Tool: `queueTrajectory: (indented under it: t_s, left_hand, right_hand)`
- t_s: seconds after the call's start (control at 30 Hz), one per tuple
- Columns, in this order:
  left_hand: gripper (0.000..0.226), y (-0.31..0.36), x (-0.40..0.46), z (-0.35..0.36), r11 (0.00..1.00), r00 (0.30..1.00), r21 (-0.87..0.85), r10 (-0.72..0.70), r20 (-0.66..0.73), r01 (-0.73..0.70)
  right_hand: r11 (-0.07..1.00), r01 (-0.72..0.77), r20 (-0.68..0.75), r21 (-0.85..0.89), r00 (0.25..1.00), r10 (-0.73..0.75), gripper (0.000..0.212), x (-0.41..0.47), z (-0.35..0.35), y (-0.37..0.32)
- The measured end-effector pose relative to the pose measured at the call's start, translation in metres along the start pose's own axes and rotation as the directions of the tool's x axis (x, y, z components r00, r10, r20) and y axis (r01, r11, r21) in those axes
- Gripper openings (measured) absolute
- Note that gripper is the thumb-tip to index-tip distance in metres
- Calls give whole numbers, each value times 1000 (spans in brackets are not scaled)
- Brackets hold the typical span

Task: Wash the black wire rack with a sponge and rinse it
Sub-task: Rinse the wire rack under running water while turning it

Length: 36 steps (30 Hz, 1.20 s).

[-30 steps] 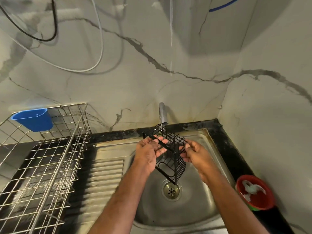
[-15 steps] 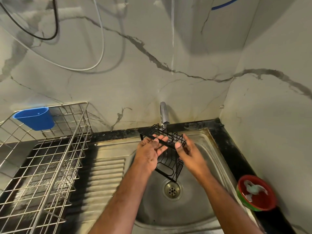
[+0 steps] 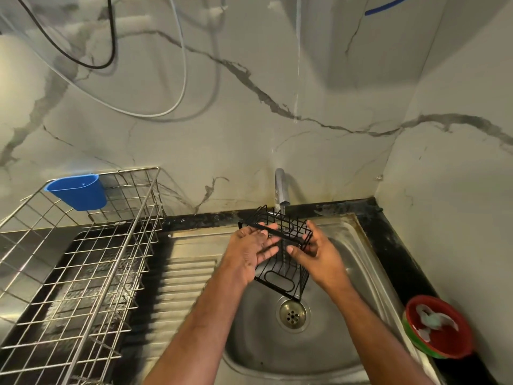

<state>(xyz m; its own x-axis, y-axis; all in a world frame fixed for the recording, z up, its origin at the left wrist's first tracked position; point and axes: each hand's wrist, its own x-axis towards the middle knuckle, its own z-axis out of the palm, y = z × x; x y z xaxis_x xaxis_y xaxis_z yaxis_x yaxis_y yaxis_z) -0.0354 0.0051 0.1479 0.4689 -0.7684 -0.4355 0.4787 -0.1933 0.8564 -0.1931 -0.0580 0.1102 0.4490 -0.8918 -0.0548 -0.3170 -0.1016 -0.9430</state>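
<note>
The black wire rack [image 3: 280, 254] is being held above the steel sink [image 3: 361, 262], directly beneath the tap [image 3: 281, 187], with a thin stream of water running down through its middle. The rack is being kept tilted, its open top edge near the tap and its lower corner hanging just above the drain [image 3: 292, 313], apart from the basin floor. Open room is being left in the basin below and in front of the rack, while the back is being closed in by the marble wall [image 3: 249, 134] and the dark counter [image 3: 388, 245] edge. To the left, the ribbed drainboard [image 3: 183, 284] is being bordered by a metal dish rack [image 3: 83, 268] with a blue cup [image 3: 77, 191] hung on its rim. At the right, a red bowl [image 3: 438, 327] is being crowded against the side wall. The left hand [image 3: 249, 254] is being laid against the rack's left side, its fingers [image 3: 266, 250] straight and slightly spread across the wires. The right hand [image 3: 316, 254] is being pressed on the right side, thumb on the upper rim, its fingers curled round the wires. Both forearms are being reached forward over the sink's near rim.
</note>
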Motion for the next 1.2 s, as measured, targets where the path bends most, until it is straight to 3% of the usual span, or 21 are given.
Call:
queueTrajectory:
  t_s: [0.27,0.53,0.7,0.87,1.03,1.2]
  left_hand:
    - [30,1,-4,-2,1000,993,30,-13,117,9]
    - [40,-2,-3,-4,1000,997,-30,0,75,2]
    - [34,0,-5,-9,998,999,-59,11,40,-8]
    - [46,-2,-5,-16,999,1000,-37,6,22,-5]
    - [24,-2,-9,-20,999,1000,-29,23,12,-23]
    - [31,-4,-15,-18,997,999,-69,41,30,-39]
  right_hand:
    - [1000,-16,-51,-25,999,15,42,10,-2,13]
    - [987,4,-44,-160,999,-12,28,18,-4,14]
    - [974,11,-17,-227,1000,-15,9,21,-2,13]
    - [956,85,4,-280,996,-87,18,25,4,12]
    - [947,136,-16,-290,989,-147,26,28,10,10]
    - [942,156,-38,-298,984,-175,25,32,13,11]
